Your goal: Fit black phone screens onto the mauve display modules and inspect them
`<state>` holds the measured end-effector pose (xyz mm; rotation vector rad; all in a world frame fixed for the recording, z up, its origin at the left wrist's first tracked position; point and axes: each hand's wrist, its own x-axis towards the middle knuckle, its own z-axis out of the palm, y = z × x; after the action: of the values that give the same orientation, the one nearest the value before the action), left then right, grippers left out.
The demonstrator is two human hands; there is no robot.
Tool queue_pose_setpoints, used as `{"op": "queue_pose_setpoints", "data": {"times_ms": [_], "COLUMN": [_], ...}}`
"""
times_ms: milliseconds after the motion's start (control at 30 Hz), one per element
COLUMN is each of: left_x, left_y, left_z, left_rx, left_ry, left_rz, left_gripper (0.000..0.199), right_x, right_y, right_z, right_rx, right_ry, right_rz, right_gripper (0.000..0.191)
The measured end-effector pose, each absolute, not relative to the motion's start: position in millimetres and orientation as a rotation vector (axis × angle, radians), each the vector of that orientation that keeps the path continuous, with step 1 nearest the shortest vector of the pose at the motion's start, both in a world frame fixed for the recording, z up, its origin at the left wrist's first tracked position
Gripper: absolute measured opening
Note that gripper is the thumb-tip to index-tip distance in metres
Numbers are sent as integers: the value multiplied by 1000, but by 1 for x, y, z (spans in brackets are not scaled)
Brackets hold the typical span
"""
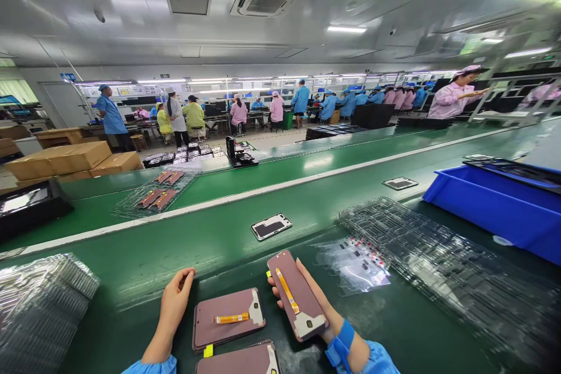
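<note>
My right hand (316,292) is wrapped round a mauve phone screen panel (294,298) with an orange flex cable, tilted above the green surface. My left hand (176,298) is raised to the left of the panels, its thumb and fingertips pressed together; whether anything tiny is between them cannot be made out. Between my hands lies a stack of similar mauve panels (210,318) with an orange cable on top and a yellow tab at its edge. Nearer to me, another mauve panel (236,362) is cut off by the bottom edge. A blue strap circles my right wrist.
Phone frames (271,226) lie on the green belt (219,216). Clear trays are stacked at left (44,310) and right (421,251), beside small parts on clear film (357,266). A blue bin (486,204) stands at right. Across the belt, a tray holds mauve panels (151,198); people work beyond.
</note>
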<state>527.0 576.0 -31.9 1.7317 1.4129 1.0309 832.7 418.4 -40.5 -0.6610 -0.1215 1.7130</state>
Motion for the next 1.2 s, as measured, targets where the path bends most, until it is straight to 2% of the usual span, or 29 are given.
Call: {"op": "queue_pose_setpoints", "data": {"times_ms": [767,1200], "left_x": [526,528], "left_y": [577,574], "left_z": [-35,-31], "left_rx": [1715,1708], "left_ry": [1407,1395], "left_rz": [1008,1033], "left_gripper": [49,49], "right_x": [832,832], "right_y": [417,417], "right_z": [-36,-36], "right_rx": [-666,-691], "right_ry": [-117,-110], "right_rz": [1720,1709], "right_gripper": [74,69]}}
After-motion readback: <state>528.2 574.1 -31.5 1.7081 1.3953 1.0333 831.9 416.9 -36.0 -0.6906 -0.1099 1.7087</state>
